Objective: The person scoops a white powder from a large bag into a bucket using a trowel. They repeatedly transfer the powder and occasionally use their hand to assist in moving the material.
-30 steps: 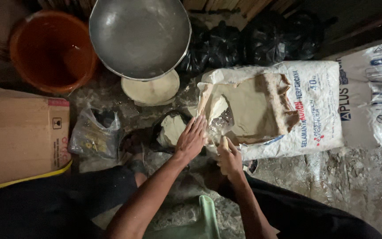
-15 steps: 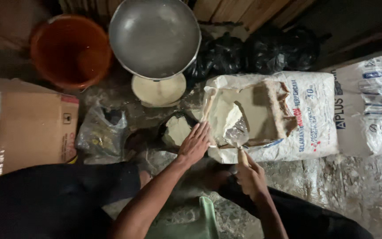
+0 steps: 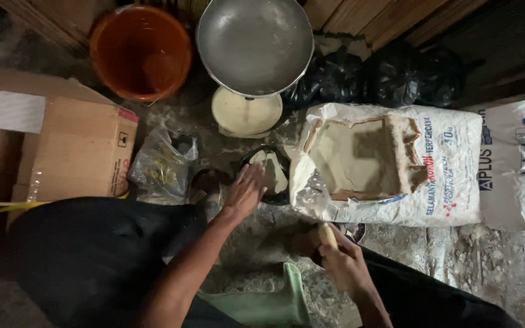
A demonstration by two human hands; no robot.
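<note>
Withdrawn from torn powder sack (image 3: 390,164): right hand (image 3: 341,261), fist gripping wooden handle (image 3: 326,234) | left hand (image 3: 244,193) flat, open, on black bag (image 3: 268,176) beside sack | wet, dusty concrete floor (image 3: 475,261), dim room.

Cut-off edges, dark corners, and a tool mostly hidden in a fist

The right hand (image 3: 343,262) closes around a pale wooden handle (image 3: 327,234); only the handle's tip shows, so the tool's kind cannot be told. The left hand (image 3: 243,193) covers part of the small black bag (image 3: 273,176) of pale powder. The grey metal bowl (image 3: 255,42) and orange bucket (image 3: 141,51) are clipped by the top edge, the second white sack (image 3: 521,161) by the right edge, the cardboard box (image 3: 62,146) by the left. The clear plastic bag (image 3: 162,167) holds contents too dim to identify.
</note>
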